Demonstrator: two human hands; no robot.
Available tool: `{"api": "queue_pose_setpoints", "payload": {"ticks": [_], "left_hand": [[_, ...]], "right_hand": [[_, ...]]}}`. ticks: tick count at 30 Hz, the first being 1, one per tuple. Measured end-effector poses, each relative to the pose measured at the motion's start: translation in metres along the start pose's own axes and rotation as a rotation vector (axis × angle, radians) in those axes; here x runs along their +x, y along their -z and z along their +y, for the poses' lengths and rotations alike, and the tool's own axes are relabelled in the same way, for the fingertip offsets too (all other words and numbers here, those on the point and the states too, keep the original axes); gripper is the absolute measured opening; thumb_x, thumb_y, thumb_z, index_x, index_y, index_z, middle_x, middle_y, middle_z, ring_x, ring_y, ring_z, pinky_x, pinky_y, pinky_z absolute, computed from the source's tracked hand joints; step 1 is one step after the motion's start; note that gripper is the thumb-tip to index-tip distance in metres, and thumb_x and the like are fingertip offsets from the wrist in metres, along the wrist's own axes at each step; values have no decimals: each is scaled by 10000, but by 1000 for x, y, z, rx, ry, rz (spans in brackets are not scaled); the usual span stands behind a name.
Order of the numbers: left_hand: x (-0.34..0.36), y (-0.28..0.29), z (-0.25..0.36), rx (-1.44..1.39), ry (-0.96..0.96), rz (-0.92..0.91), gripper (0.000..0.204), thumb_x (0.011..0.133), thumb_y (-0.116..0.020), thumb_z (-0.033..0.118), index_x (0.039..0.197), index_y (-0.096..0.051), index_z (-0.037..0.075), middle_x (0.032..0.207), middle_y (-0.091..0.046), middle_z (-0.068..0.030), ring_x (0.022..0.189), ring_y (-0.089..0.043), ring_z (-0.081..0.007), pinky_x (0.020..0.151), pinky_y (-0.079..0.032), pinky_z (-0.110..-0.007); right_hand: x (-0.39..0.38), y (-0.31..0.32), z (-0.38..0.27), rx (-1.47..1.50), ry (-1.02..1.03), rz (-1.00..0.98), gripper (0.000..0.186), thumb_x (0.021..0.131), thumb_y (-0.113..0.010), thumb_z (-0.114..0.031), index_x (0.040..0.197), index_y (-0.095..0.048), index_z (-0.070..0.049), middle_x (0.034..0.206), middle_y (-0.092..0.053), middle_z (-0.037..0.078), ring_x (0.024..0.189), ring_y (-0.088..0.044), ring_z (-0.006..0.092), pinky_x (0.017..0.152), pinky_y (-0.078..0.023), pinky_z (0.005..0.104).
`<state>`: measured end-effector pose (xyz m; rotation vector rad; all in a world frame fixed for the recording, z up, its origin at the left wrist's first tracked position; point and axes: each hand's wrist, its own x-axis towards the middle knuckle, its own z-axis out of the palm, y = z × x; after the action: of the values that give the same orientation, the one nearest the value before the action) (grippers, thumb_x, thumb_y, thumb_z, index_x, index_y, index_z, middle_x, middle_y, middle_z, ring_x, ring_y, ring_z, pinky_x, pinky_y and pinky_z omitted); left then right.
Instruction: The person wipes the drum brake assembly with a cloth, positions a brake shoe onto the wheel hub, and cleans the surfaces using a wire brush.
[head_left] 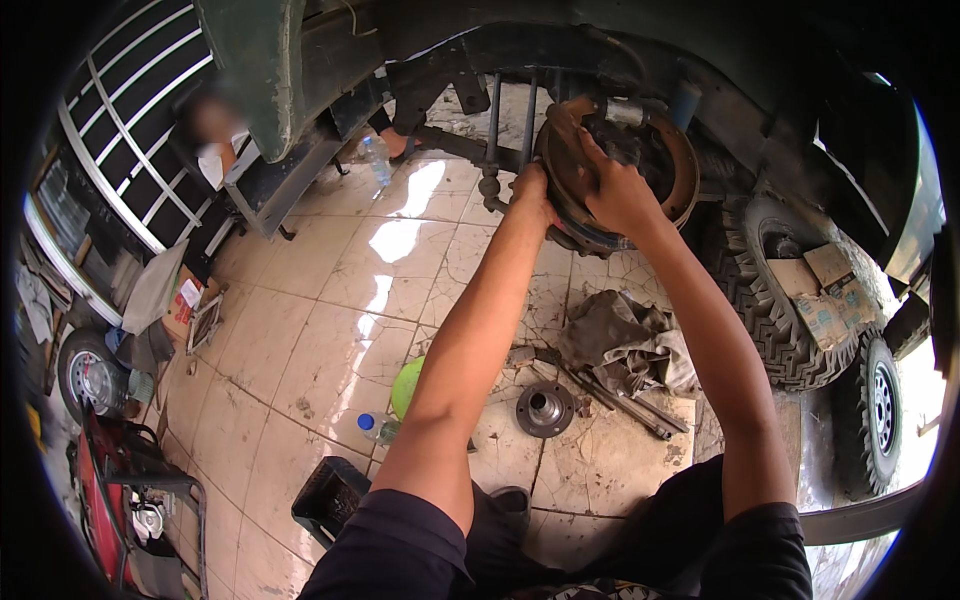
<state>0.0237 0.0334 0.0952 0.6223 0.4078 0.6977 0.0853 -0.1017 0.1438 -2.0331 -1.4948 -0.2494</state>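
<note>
A drum brake (640, 222) with rusty brown curved shoes is mounted under the vehicle, ahead of me. My left hand (532, 200) is closed at its left edge, with most fingertips hidden behind the rim. My right hand (618, 198) reaches into the front of it. The index finger lies extended along the left brake shoe (563, 150), and the other fingers curl in against the shoe, partly hidden. On the floor below my hands lie a round flanged wheel hub (545, 408), a crumpled grey cloth (625, 340) and some metal bars (640, 408).
A large knobby tyre (790, 330) lies to the right with cardboard on it, beside another wheel (880, 410). Plastic bottles (377, 160) stand on the tiled floor. A black container (330, 497) and a red machine (110, 500) are at lower left. Another person (215, 135) is at upper left.
</note>
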Motion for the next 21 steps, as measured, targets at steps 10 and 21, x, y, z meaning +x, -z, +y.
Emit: {"api": "queue_pose_setpoints", "payload": {"ticks": [10, 21], "left_hand": [[12, 13, -5, 154, -35, 63, 457, 1021, -291, 300, 1319, -516, 37, 1334, -555, -157, 1192, -564, -316, 1029, -440, -488], [8, 16, -5, 82, -23, -12, 475, 1051, -270, 355, 1354, -469, 48, 1352, -538, -119, 1243, -521, -247, 1066, -418, -393]], "right_hand": [[-34, -1, 0, 81, -6, -54, 601, 916, -498, -197, 1490, -322, -163, 832, -646, 323, 830, -628, 507, 826, -502, 557], [-30, -6, -8, 150, -16, -19, 593, 922, -489, -191, 1490, -326, -140, 846, -639, 340, 868, -621, 503, 830, -490, 537]]}}
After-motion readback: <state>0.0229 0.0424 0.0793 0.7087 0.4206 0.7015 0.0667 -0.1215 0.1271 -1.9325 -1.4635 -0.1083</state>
